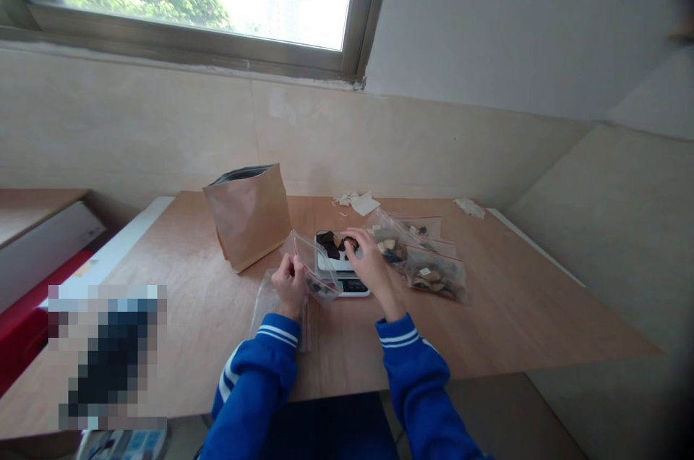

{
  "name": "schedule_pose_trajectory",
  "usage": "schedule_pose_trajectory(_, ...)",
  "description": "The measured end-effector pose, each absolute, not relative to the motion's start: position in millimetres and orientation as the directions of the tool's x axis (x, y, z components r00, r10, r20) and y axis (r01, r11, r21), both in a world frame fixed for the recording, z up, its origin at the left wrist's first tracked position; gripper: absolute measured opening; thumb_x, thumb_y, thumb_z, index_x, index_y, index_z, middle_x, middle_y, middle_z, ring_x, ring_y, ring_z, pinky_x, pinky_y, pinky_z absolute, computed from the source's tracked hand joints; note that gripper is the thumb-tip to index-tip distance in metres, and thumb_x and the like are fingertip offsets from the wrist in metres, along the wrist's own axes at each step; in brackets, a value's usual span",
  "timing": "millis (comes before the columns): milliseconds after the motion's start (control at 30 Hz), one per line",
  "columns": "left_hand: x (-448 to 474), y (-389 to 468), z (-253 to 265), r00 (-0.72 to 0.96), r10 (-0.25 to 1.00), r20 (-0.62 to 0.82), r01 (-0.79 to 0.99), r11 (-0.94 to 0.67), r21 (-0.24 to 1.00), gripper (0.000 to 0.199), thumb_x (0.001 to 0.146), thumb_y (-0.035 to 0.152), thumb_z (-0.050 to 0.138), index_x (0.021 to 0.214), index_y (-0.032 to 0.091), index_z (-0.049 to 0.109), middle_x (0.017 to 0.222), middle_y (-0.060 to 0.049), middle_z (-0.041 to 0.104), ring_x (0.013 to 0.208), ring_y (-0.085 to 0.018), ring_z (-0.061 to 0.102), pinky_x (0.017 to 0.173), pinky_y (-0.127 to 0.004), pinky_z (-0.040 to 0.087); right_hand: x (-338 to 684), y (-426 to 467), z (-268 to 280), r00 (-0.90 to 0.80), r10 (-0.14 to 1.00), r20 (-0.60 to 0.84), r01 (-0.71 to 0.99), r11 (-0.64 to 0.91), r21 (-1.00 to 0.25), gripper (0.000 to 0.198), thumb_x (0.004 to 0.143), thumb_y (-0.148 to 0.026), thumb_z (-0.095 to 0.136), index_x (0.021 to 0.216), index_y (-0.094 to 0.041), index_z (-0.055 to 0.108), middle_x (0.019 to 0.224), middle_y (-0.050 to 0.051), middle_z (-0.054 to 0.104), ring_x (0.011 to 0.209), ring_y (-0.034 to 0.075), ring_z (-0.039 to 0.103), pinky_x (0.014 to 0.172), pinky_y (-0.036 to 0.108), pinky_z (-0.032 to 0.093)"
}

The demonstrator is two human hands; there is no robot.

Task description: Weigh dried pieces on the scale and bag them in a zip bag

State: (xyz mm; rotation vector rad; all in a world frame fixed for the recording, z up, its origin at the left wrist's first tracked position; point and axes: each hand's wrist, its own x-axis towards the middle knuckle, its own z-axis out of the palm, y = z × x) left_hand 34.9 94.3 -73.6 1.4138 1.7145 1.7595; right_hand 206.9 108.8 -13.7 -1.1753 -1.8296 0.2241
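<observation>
A clear bag hangs tilted at the front left of a white scale, its edge pinched in the closed left hand; dark dried pieces lie on top of the scale; the right hand curls its thumb and fingers around one of these, though whether it grips I cannot tell; filled bags lie just right of the scale; a brown paper bag stands open-topped to the left on the wooden desk.
</observation>
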Motion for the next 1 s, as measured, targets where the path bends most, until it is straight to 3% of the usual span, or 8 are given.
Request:
schedule_pose_trajectory(300, 34.3, 95.1, -74.6, -0.466, 0.779, 0.420, 0.395, -0.242, 0.886, 0.038, 0.087, 0.043, 0.038, 0.055, 0.023, 0.030, 0.049, 0.003, 0.034, 0.048, -0.013, 0.036, 0.051, -0.026, 0.032, 227.1, 152.8, -86.0, -0.211, 0.817, 0.537, 0.760, 0.483, -0.435, 0.033, 0.086, -0.019, 0.053, 0.118, -0.014, 0.058, 0.123, 0.015, 0.058, 0.122, 0.026, 0.049, 0.105, 0.047, 0.040)
schedule_pose_trajectory(600, 34.6, 95.4, -74.0, -0.476, 0.783, 0.400, 0.379, -0.227, 0.897, 0.037, 0.087, 0.043, 0.037, 0.056, 0.023, 0.030, 0.049, 0.003, 0.036, 0.048, -0.014, 0.037, 0.050, -0.026, 0.032, 237.2, 151.9, -90.0, -0.141, 0.840, 0.524, 0.801, 0.408, -0.438, 0.028, 0.090, -0.012, 0.042, 0.106, -0.017, 0.064, 0.103, 0.010, 0.061, 0.102, 0.023, 0.057, 0.094, 0.042, 0.046)
schedule_pose_trajectory(733, 34.4, 95.3, -73.4, -0.479, 0.785, 0.394, 0.365, -0.230, 0.902, 0.037, 0.087, 0.042, 0.037, 0.056, 0.023, 0.032, 0.049, 0.003, 0.035, 0.048, -0.013, 0.037, 0.051, -0.026, 0.032, 226.1, 139.0, -64.9, -0.086, 0.830, 0.551, 0.736, 0.425, -0.527, 0.028, 0.094, -0.016, 0.037, 0.104, -0.018, 0.064, 0.101, 0.010, 0.061, 0.100, 0.022, 0.057, 0.092, 0.039, 0.046)
schedule_pose_trajectory(867, 34.2, 95.2, -73.4, -0.475, 0.787, 0.395, 0.365, -0.232, 0.902, 0.038, 0.087, 0.043, 0.037, 0.056, 0.023, 0.030, 0.049, 0.003, 0.036, 0.048, -0.014, 0.037, 0.051, -0.026, 0.032, 198.1, 111.7, -16.3, 0.032, 0.819, 0.573, 0.539, 0.469, -0.700, 0.026, 0.097, -0.027, 0.038, 0.104, -0.019, 0.062, 0.095, 0.007, 0.063, 0.090, 0.019, 0.060, 0.085, 0.033, 0.049)
schedule_pose_trajectory(1000, 34.2, 96.2, -76.3, -0.479, 0.789, 0.386, 0.377, -0.212, 0.902, 0.038, 0.088, 0.045, 0.036, 0.057, 0.023, 0.030, 0.051, 0.003, 0.036, 0.050, -0.014, 0.038, 0.052, -0.025, 0.033, 171.5, 88.4, 17.6, -0.200, 0.889, 0.411, 0.334, 0.457, -0.825, 0.027, 0.097, -0.033, 0.043, 0.113, -0.021, 0.061, 0.082, 0.001, 0.064, 0.069, 0.013, 0.060, 0.064, 0.023, 0.050)
